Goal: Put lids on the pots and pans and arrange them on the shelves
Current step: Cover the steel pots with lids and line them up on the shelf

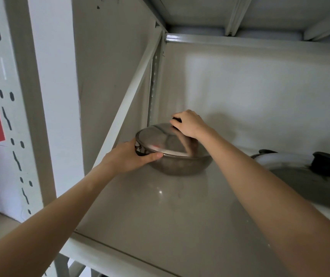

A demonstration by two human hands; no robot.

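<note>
Up on the shelf (180, 212), near the back corner, sits the pot (180, 164) with its lid (158, 139) on. The right hand (188, 123) pinches the knob (177, 120) so the lid stays put. The left hand (132, 156) grips the rim, likely to steady the pot. Another lidded pan (309, 176) waits beside it.

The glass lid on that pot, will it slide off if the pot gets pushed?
Probably it could: the glass lid looks smooth and only rests on the pot. The right hand gripping its knob likely steadies it. Being glass, it may break if dropped.
</note>
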